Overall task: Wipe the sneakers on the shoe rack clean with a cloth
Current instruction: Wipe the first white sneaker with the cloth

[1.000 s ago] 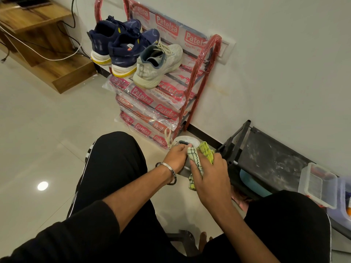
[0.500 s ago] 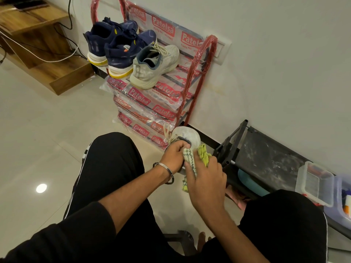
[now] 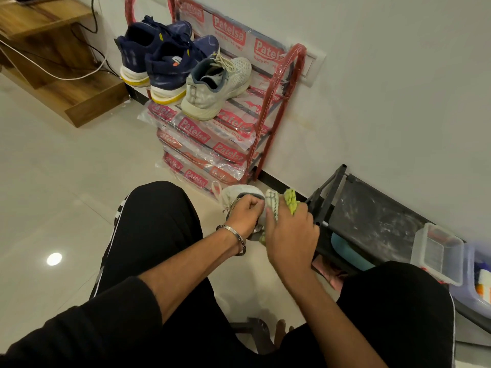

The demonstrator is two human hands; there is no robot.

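Note:
A white sneaker (image 3: 239, 192) is held low between my knees, its toe pointing away; my left hand (image 3: 245, 212) grips it by the collar. My right hand (image 3: 291, 232) holds a white and green cloth (image 3: 281, 201) against the sneaker's right side. Most of that sneaker is hidden behind both hands. On the top shelf of the red shoe rack (image 3: 273, 102) stand the matching white sneaker (image 3: 215, 88) and two navy sneakers (image 3: 164, 62) with yellow-edged soles.
The rack's lower shelves are wrapped in printed plastic (image 3: 202, 150). A low black rack (image 3: 372, 221) stands against the wall at right, with clear plastic boxes (image 3: 438, 253) on it. Wooden steps (image 3: 61, 75) and cables lie at left. A glossy tiled floor (image 3: 66, 181) spreads to the left.
My right hand has moved the cloth along the sneaker's side, and the sneaker has tipped slightly in my left hand. The shoes on the rack have not moved.

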